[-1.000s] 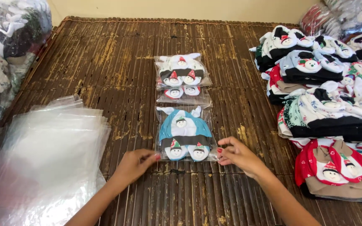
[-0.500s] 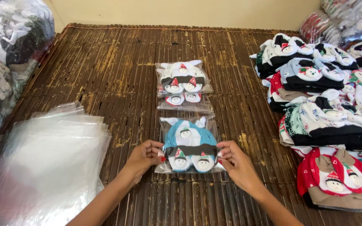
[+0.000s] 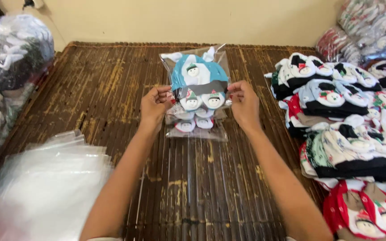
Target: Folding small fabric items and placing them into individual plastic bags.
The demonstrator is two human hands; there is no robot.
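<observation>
Both hands hold a clear plastic packet of socks (image 3: 198,82) up above the brown slatted surface (image 3: 112,89). The socks in it are blue on top with a dark band and small snowman faces. The left hand (image 3: 155,107) pinches the packet's left edge, fingers closed on the plastic, thumb on the front. The right hand (image 3: 244,103) grips the packet's right edge the same way, its fingers curled shut around the edge.

Directly under the held packet, partly covered by it, a second packet of socks (image 3: 196,127) lies flat on the surface, showing two more snowman faces at its lower end.

Left of the held packet and nearer the camera sits a loose stack of empty clear bags (image 3: 45,187). Farther left of it, at the surface's edge, are large filled plastic sacks (image 3: 10,53). Right of the held packet, unbagged sock bundles (image 3: 349,134) in black, white, green and red lie in overlapping rows, with more bagged goods (image 3: 367,27) piled behind them against the pale wall (image 3: 202,18).
</observation>
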